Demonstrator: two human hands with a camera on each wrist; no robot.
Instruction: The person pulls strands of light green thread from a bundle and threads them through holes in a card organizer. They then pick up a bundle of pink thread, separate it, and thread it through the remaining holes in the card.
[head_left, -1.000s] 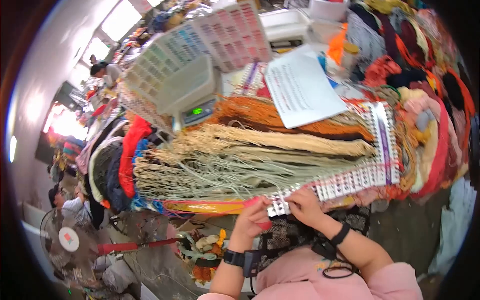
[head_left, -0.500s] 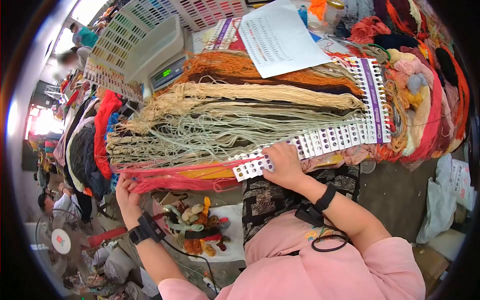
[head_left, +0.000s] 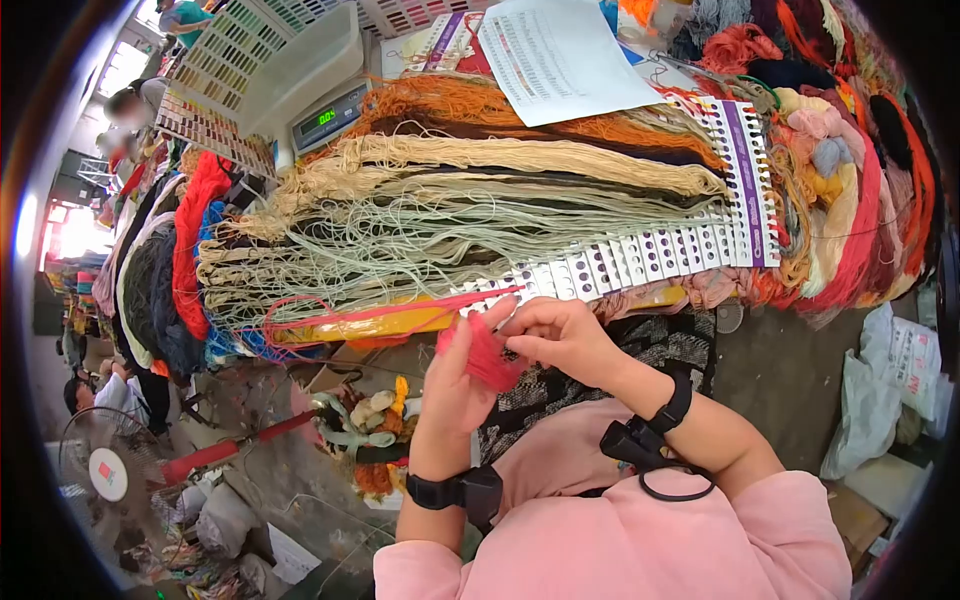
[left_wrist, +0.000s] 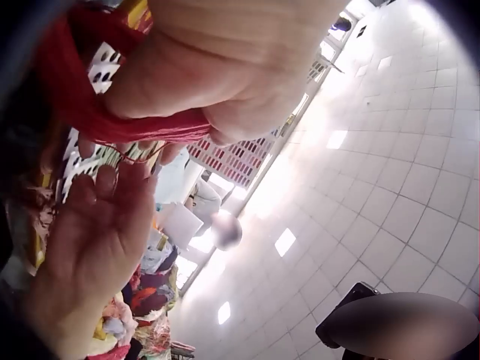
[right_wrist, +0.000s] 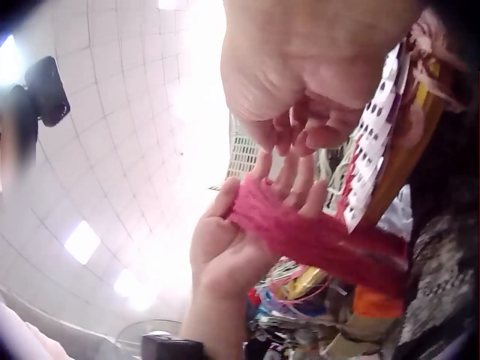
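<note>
A bundle of pink thread (head_left: 490,358) lies across the palm and fingers of my left hand (head_left: 447,390), which holds it just off the table's front edge. In the right wrist view the pink bundle (right_wrist: 292,229) passes over the left palm (right_wrist: 232,251) and hangs down to the right. My right hand (head_left: 570,345) is right beside it, thumb and forefinger brought together at a thin pink strand. Behind both hands runs a row of white punched cards (head_left: 610,275), with pink strands (head_left: 440,303) reaching leftward from its near end.
Long beige and pale green threads (head_left: 400,220) spread over the table from the cards. Further back are a printed sheet (head_left: 560,65), a scale with a green display (head_left: 325,120) and a plastic tub (head_left: 305,85). Coloured skeins (head_left: 840,200) pile up at the right; a fan (head_left: 108,475) stands lower left.
My left hand first drew the pink threads far out to the left, then came back beside the right hand with them bundled. The right hand has moved off the cards to the strand.
</note>
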